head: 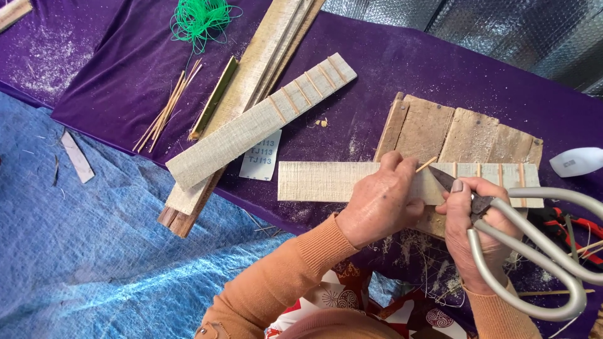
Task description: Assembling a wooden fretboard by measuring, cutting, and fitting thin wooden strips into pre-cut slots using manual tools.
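L hand (383, 201) pinches a thin bamboo stick (426, 164) onto the pale wood strip (339, 181) lying across the worktop's board, R hand (474, 216) grips big scissors (534, 245) w/ blades at the stick, so a slip could nick the fingers or snap it short.

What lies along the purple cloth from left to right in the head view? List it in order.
Bundle of thin sticks → green bamboo strip → white paper label → left hand on the pale wooden strip → right hand holding the large scissors → white object.
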